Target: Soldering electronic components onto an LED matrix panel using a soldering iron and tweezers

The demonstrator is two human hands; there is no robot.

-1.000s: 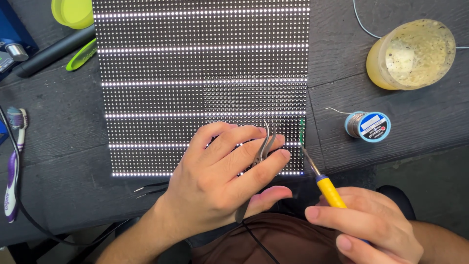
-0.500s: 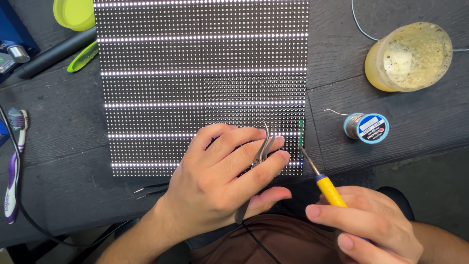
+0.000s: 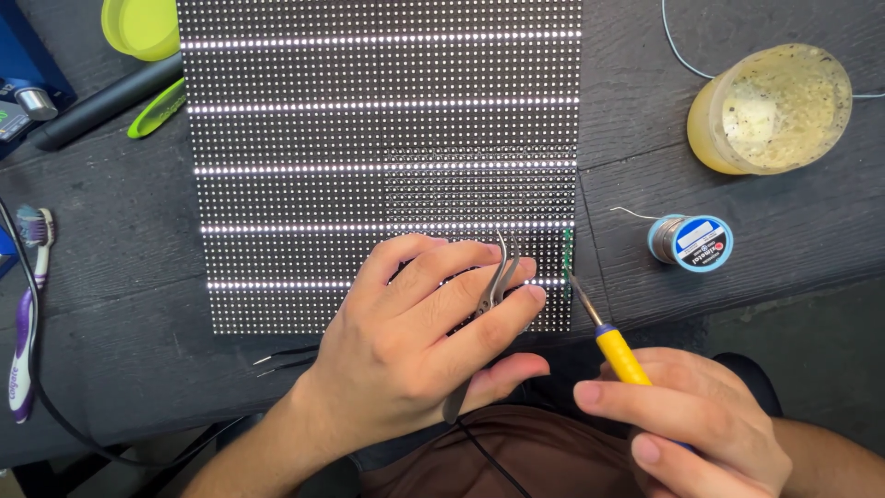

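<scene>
Right at the lower right corner of the LED panel (image 3: 383,138), the soldering iron (image 3: 604,334) meets the work: its fine metal tip touches the panel's narrow green edge strip, near the bottom. The right hand (image 3: 696,424) is closed around the iron's yellow handle low down, like a pen. The left hand (image 3: 415,346) lies flat across the panel's lower rows, fingers together, clamped on a pair of metal tweezers (image 3: 489,295) whose points aim up toward the same corner.

To do this well, I judge the left palm should stay planted on the panel so the tweezers do not wander, and the iron tip should touch only the one spot, briefly, so that neighbouring dots are spared. A dark cord running under the left wrist could snag, so it wants slack.

By count: one panel, showing five bright lit rows; one iron; one pair of tweezers. Further out on the dark worktop (image 3: 737,240) sit one spool of solder wire (image 3: 691,242) just right of the panel, one yellowish tub (image 3: 770,109) of paste beyond it, one toothbrush (image 3: 28,314) at the far left, and one green lid (image 3: 140,26) at top left.
</scene>
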